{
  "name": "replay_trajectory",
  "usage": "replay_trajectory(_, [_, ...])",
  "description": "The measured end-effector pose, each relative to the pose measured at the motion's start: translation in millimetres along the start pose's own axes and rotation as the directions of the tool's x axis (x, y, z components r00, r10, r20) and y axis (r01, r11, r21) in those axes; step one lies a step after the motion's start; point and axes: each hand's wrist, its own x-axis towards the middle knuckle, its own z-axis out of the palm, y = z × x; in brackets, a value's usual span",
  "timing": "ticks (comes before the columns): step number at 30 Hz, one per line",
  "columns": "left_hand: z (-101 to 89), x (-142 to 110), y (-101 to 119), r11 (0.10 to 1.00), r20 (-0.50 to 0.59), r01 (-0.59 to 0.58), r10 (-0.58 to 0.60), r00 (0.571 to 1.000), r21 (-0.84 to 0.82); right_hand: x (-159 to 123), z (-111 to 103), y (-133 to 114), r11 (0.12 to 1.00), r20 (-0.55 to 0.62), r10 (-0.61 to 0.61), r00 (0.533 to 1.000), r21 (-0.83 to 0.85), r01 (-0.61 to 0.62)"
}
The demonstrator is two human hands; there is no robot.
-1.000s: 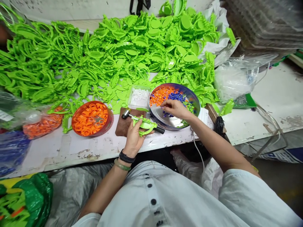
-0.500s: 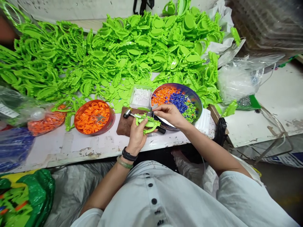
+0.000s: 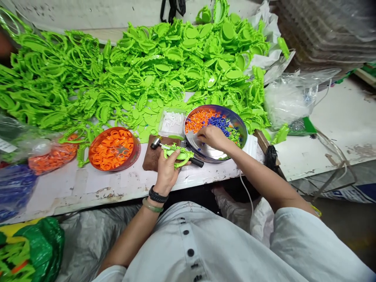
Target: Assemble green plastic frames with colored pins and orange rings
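Many tiny orange, blue and green plastic pieces (image 3: 221, 122) fill part of a round, shallow metal tin (image 3: 212, 151), where the right hand (image 3: 214, 137) bunches its fingertips; whether they pinch a piece, I cannot tell. Left of the tin, the left hand (image 3: 167, 170) grasps a bright-green oval plastic frame (image 3: 183, 156), with a black-handled metal hammer (image 3: 197, 162) just beneath.

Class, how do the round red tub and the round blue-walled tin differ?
The round red tub is smaller than the round blue-walled tin. The tub holds orange pieces; the tin holds smaller orange, blue and green pieces. The right hand is over the tin; no hand is at the tub. Both are round and open-topped.
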Motion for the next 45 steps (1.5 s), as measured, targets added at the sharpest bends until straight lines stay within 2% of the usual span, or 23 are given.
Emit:
replay_trajectory(2, [1.3, -1, 0, 1.0, -0.002, 0.005, -0.005, 1.0, -0.003, 18, 1, 1, 0.994, -0.029, -0.024, 0.999, -0.11, 0.02])
replay_trajectory(5, [1.3, -3, 3, 1.0, -0.006, 0.003, -0.003, 1.0, -0.015, 37, 2, 3, 0.975, 0.011, -0.1, 0.995, -0.198, 0.1])
replay_trajectory(7, [-0.9, -3, 5, 1.0, -0.012, -0.009, 0.009, 1.0, -0.014, 40, 2, 6, 0.983, -0.014, -0.14, 0.99, -0.119, 0.137])
replay_trajectory(9, [-4.0, -2, 6, 1.0, -0.017, -0.019, 0.019, 1.0, -0.007, 33, 0, 8, 0.98, -0.086, -0.131, 0.988, 0.141, 0.143])
replay_trajectory(10, [-5.3, -1, 7, 1.0, -0.016, -0.021, 0.021, 1.0, -0.003, 28, -2, 7, 0.935, -0.106, -0.107, 0.989, 0.327, 0.136])
replay_trajectory(11, [-6.1, 0, 6, 1.0, -0.01, -0.02, 0.02, 1.0, -0.001, 21, -5, 5, 0.849, -0.097, -0.08, 0.992, 0.516, 0.118])
replay_trajectory(13, [-6.2, 2, 6, 1.0, 0.011, -0.019, 0.019, 1.0, 0.001, 7, -11, -5, 0.605, -0.014, -0.077, 0.997, 0.794, 0.058])
replay_trajectory(15, [-4.2, 2, 4, 1.0, 0.029, -0.025, 0.025, 0.999, -0.002, -4, -16, -18, 0.411, 0.08, -0.141, 0.987, 0.912, -0.015])
replay_trajectory(16, [-2.9, 1, 4, 1.0, 0.034, -0.03, 0.031, 0.999, -0.007, -8, -17, -24, 0.356, 0.115, -0.169, 0.979, 0.933, -0.048])
replay_trajectory(19, [0.6, -2, 3, 0.999, 0.04, -0.045, 0.046, 0.998, -0.03, -10, -19, -39, 0.298, 0.169, -0.184, 0.968, 0.948, -0.108])
replay_trajectory(26, [-0.6, -9, 3, 0.999, 0.073, -0.052, 0.053, 0.996, -0.015, -4, -13, -46, 0.352, 0.213, -0.201, 0.956, 0.927, -0.133])
replay_trajectory(30, [-0.8, -10, 4, 0.996, 0.067, -0.082, 0.08, 0.995, 0.019, -6, -14, -50, 0.404, 0.185, -0.196, 0.963, 0.91, -0.093])
replay_trajectory(35, [0.6, -10, 1, 0.991, 0.024, -0.129, 0.128, 0.991, 0.037, -14, -8, -59, 0.409, 0.033, -0.177, 0.984, 0.911, 0.043])
replay_trajectory(37, [0.6, -10, -2, 0.988, -0.003, -0.151, 0.151, 0.989, 0.042, -19, 0, -64, 0.477, -0.049, -0.13, 0.99, 0.872, 0.106])
replay_trajectory(41, [1.6, -10, -7, 0.984, -0.065, -0.174, 0.177, 0.982, 0.043, -26, 10, -72, 0.679, -0.195, -0.048, 0.98, 0.713, 0.175])
replay_trajectory(43, [2.6, -10, -7, 0.985, -0.077, -0.167, 0.17, 0.982, 0.046, -28, 7, -67, 0.7, -0.207, -0.077, 0.975, 0.685, 0.201])
replay_trajectory(45, [2.9, -9, -3, 0.987, -0.07, -0.154, 0.158, 0.985, 0.054, -28, -2, -52, 0.702, -0.23, -0.083, 0.97, 0.677, 0.22])
